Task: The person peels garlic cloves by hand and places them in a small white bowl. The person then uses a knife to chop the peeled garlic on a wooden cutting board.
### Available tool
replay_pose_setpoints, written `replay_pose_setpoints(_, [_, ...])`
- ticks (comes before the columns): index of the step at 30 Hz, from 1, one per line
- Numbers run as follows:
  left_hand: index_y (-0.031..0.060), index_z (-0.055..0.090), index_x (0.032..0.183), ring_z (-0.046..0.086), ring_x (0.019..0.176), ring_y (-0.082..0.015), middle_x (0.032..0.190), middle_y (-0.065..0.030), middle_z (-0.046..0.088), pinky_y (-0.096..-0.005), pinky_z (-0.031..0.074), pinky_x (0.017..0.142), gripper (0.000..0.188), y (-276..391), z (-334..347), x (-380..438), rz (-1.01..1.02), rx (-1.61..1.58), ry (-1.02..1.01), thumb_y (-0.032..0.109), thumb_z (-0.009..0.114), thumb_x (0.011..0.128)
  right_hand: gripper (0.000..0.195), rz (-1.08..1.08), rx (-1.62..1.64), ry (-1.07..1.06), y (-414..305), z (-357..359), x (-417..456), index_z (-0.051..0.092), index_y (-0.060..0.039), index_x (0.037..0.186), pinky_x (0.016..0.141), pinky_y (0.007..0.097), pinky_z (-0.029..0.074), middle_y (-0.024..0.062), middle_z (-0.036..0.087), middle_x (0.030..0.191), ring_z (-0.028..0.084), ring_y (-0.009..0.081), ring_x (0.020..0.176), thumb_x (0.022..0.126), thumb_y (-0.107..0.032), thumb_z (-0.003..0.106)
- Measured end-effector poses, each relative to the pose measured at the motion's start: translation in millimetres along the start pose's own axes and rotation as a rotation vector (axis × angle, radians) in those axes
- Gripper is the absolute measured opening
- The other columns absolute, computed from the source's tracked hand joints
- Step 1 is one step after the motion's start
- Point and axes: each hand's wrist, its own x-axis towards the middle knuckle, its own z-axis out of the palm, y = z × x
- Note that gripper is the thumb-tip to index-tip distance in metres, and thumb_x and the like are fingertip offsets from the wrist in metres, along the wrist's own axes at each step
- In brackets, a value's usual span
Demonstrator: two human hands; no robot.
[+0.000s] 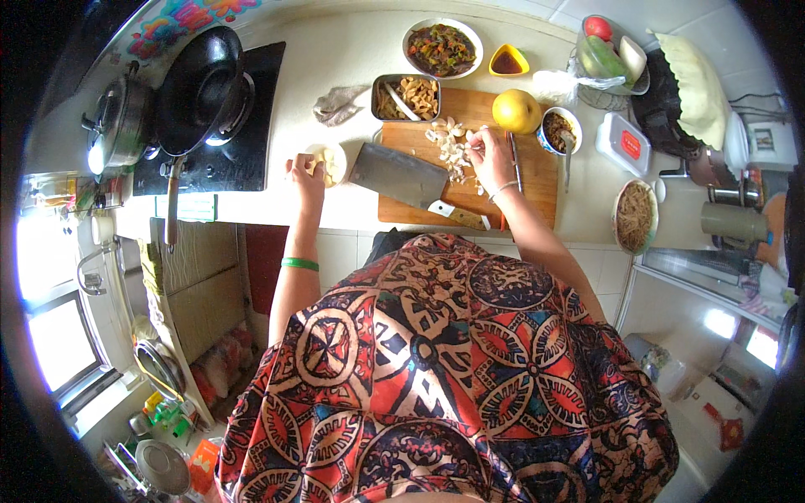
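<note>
My left hand is at the near left rim of a small white bowl of pale peeled garlic cloves; whether its fingers grip a clove or the rim, I cannot tell. Over the wooden cutting board, my right hand has its fingertips together at the right edge of a heap of garlic cloves and papery skins. What they pinch is too small to make out. A cleaver lies between my hands, its blade reaching left past the board and its wooden handle near the board's front edge.
A metal tray of brown food pieces, a yellow round fruit and a bowl of sauce with a spoon surround the heap. Behind stands a plate of cooked food. A wok sits on the black cooktop at left.
</note>
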Motion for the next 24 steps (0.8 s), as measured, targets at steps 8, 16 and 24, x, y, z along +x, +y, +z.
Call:
replay_pose_setpoints(8, [0.0032, 0.065, 0.091, 0.059, 0.068, -0.0197, 0.079, -0.0103, 0.060, -0.0302, 0.051, 0.063, 0.010, 112.8, 14.9, 7.2, 0.061, -0.387, -0.163, 0.000, 0.062, 0.082, 0.015, 0.184, 0.213, 0.103, -16.4, -21.6, -28.8, 0.057, -0.0052, 0.096, 0.064, 0.0317, 0.052, 0.0078, 0.067, 0.082, 0.065, 0.0188, 0.072, 0.086, -0.010, 0.068])
replay_pose_setpoints(16, [0.0044, 0.061, 0.112, 0.070, 0.080, -0.0217, 0.097, -0.0124, 0.068, -0.0325, 0.056, 0.071, 0.035, 198.2, 37.8, -14.3, -0.001, -0.577, -0.783, 0.006, 0.069, 0.078, 0.009, 0.332, 0.478, 0.020, -20.0, -3.4, -43.7, 0.067, -0.0022, 0.091, 0.066, 0.0295, 0.053, 0.0092, 0.070, 0.083, 0.067, 0.0166, 0.073, 0.083, -0.006, 0.070])
replay_pose_setpoints(24, [-0.0019, 0.062, 0.103, 0.066, 0.073, -0.0115, 0.083, -0.0073, 0.070, -0.0268, 0.054, 0.067, 0.025, 195.3, 52.3, -29.9, -0.156, -0.607, -0.871, 0.008, 0.071, 0.081, 0.012, 0.424, 0.410, -0.157, -28.5, -0.6, -50.4, 0.066, -0.0028, 0.089, 0.064, 0.0318, 0.052, 0.0076, 0.069, 0.079, 0.067, 0.0194, 0.070, 0.081, -0.010, 0.072])
